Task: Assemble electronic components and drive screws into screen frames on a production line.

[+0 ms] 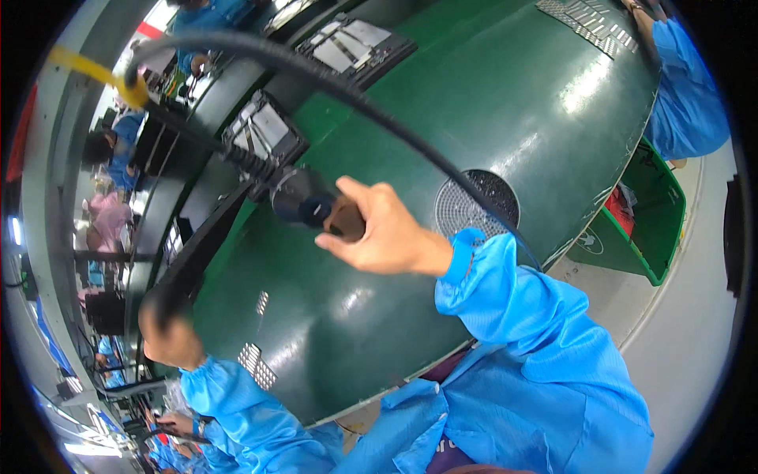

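Note:
My right hand [383,233] reaches over the green table [371,324] and is closed around the end of a black cylindrical tool [304,199]. The tool has a flared collar, and a ribbed neck joins it to a cable; its exact kind does not show. At the far left my left hand [174,344] is stretched out past the table, its fingers smeared. Something dark and blurred is at its top, and whether the hand grips it is unclear. Next to my left sleeve lies a small plate with rows of silvery pieces [257,366].
A thick black cable [371,110] arches above my right wrist, near a yellow strap [95,69]. Black trays [355,51] line the far edge. A round grille [458,207] holds small dark bits. A green bin [659,229] stands right, below a co-worker's sleeve [683,103].

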